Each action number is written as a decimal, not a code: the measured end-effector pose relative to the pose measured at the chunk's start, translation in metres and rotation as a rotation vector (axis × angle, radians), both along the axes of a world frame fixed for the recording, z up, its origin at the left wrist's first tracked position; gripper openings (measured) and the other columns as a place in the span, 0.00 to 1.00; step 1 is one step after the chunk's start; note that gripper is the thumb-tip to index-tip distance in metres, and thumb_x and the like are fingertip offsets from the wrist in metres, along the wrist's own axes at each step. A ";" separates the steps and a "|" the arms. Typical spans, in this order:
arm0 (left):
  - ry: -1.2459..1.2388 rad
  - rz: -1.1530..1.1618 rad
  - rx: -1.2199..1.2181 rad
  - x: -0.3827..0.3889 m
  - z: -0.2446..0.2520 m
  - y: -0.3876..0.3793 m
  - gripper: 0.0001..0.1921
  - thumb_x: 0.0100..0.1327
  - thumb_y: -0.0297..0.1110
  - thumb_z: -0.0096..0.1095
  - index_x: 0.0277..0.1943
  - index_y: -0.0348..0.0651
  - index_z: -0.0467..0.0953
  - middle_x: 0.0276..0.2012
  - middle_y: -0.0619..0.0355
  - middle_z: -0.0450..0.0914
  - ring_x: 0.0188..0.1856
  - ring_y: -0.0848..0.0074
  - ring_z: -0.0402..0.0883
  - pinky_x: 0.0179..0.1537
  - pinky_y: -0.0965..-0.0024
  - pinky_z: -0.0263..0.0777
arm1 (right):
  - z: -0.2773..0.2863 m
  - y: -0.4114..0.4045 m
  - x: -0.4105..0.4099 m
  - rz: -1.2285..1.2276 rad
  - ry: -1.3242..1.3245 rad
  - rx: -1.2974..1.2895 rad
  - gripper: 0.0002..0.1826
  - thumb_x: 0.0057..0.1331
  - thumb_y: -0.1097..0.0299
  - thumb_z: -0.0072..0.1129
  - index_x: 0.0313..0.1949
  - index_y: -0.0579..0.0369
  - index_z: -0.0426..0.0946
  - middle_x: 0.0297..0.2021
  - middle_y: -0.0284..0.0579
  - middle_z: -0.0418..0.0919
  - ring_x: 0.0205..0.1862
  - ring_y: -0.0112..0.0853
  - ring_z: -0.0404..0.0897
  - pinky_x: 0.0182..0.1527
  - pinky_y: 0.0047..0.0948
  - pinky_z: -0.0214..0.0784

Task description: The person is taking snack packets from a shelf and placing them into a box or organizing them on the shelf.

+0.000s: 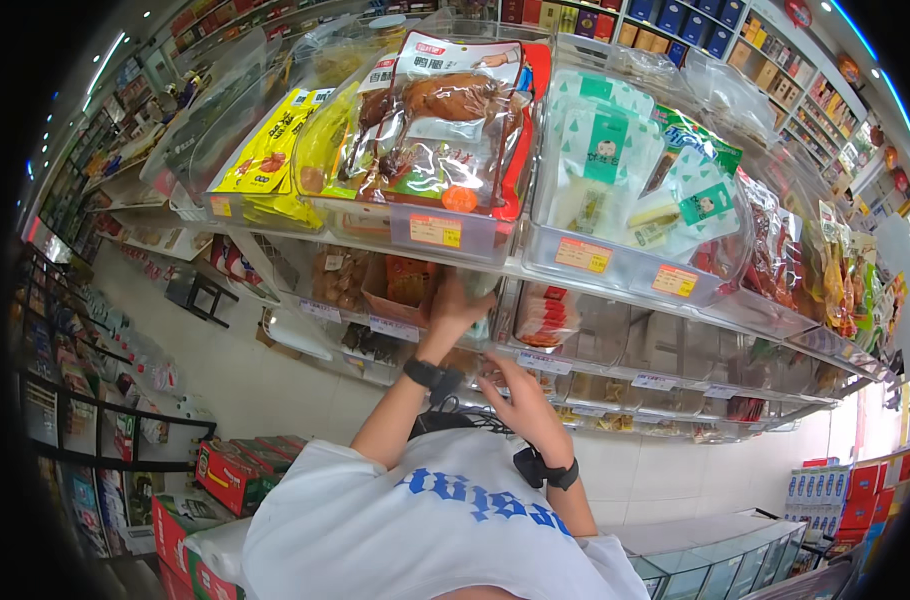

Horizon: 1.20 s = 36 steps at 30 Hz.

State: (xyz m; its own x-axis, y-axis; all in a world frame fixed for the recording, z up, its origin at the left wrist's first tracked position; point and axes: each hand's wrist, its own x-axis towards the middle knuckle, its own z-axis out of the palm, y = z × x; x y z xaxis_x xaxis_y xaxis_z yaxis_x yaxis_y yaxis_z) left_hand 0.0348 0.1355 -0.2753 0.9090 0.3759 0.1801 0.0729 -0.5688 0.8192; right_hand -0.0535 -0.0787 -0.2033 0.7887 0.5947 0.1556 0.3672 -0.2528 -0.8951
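Note:
My left hand (pixel 455 304) reaches into a bin on the second shelf, beside a brown carton (pixel 391 289) holding orange packets. It is blurred, and what its fingers touch cannot be made out. My right hand (pixel 516 386) is just below that shelf's front edge, fingers apart, with nothing seen in it. To its upper right, red and white packets (pixel 549 315) lie in a clear bin. Above, on the top shelf, are packs of roasted duck legs (pixel 455 112), yellow packets (pixel 271 146) and green and white packets (pixel 601 142), in clear plastic bins.
The top shelf's front edge (pixel 515 264) juts out above my hands. Lower shelves hold more clear bins. Red and green cartons (pixel 234 472) stand at the lower left, and a black stool (pixel 198 296) is on the floor. A glass-fronted case (pixel 714 562) is at the lower right.

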 end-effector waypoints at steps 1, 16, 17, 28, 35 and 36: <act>0.045 -0.008 -0.052 0.003 -0.003 0.003 0.45 0.50 0.46 0.77 0.66 0.29 0.64 0.52 0.34 0.82 0.53 0.46 0.83 0.53 0.53 0.78 | 0.007 -0.005 0.000 0.047 -0.002 -0.019 0.23 0.72 0.67 0.61 0.62 0.64 0.72 0.48 0.57 0.82 0.47 0.46 0.84 0.50 0.40 0.76; 0.180 0.126 0.293 0.024 -0.064 0.002 0.49 0.58 0.50 0.75 0.70 0.27 0.52 0.60 0.22 0.70 0.57 0.33 0.76 0.55 0.47 0.76 | 0.010 -0.038 0.005 0.163 0.071 0.024 0.18 0.72 0.68 0.59 0.57 0.65 0.77 0.46 0.57 0.84 0.48 0.46 0.85 0.50 0.37 0.76; 0.162 0.116 0.307 0.022 -0.065 0.005 0.51 0.59 0.50 0.74 0.71 0.27 0.49 0.61 0.20 0.68 0.58 0.31 0.75 0.56 0.46 0.75 | 0.011 -0.038 0.006 0.179 0.083 0.024 0.18 0.72 0.69 0.59 0.57 0.65 0.77 0.46 0.57 0.84 0.48 0.46 0.85 0.50 0.37 0.76; 0.029 -0.154 0.554 -0.028 -0.008 0.008 0.50 0.52 0.33 0.74 0.76 0.31 0.53 0.70 0.30 0.62 0.72 0.41 0.61 0.71 0.53 0.62 | 0.010 -0.029 0.006 0.166 0.168 -0.065 0.18 0.74 0.68 0.58 0.59 0.66 0.75 0.46 0.54 0.85 0.50 0.42 0.86 0.54 0.36 0.75; 0.258 -0.353 0.509 0.005 -0.048 0.027 0.49 0.48 0.18 0.71 0.75 0.39 0.59 0.76 0.38 0.54 0.79 0.45 0.50 0.76 0.54 0.55 | 0.024 -0.016 -0.001 0.160 0.157 -0.105 0.18 0.74 0.69 0.57 0.59 0.65 0.76 0.47 0.53 0.85 0.49 0.42 0.86 0.54 0.36 0.75; 0.375 -0.388 0.493 0.011 -0.035 0.020 0.50 0.46 0.17 0.70 0.76 0.40 0.58 0.77 0.38 0.53 0.79 0.45 0.49 0.76 0.55 0.56 | 0.029 -0.018 0.001 0.143 0.154 -0.118 0.18 0.74 0.69 0.57 0.59 0.65 0.76 0.48 0.53 0.85 0.49 0.42 0.86 0.54 0.35 0.75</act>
